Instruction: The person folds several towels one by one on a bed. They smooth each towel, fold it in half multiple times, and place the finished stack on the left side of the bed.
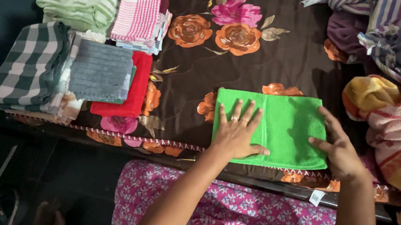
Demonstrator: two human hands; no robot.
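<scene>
Green cloth (286, 130) sits folded at the near edge of the bed, on a dark bedspread (246, 67) with pink and orange roses. I see folded stacks off to the left: checked cloth (27, 67), grey cloth (100, 71), red cloth (135, 90), and an unfolded pile (398, 100) at right. Left hand (237, 132) lies flat on the cloth, fingers (236, 112) spread wide, gripping nothing. Right hand (340, 148) presses the cloth's right edge, fingers extended, open, holding nothing.
</scene>
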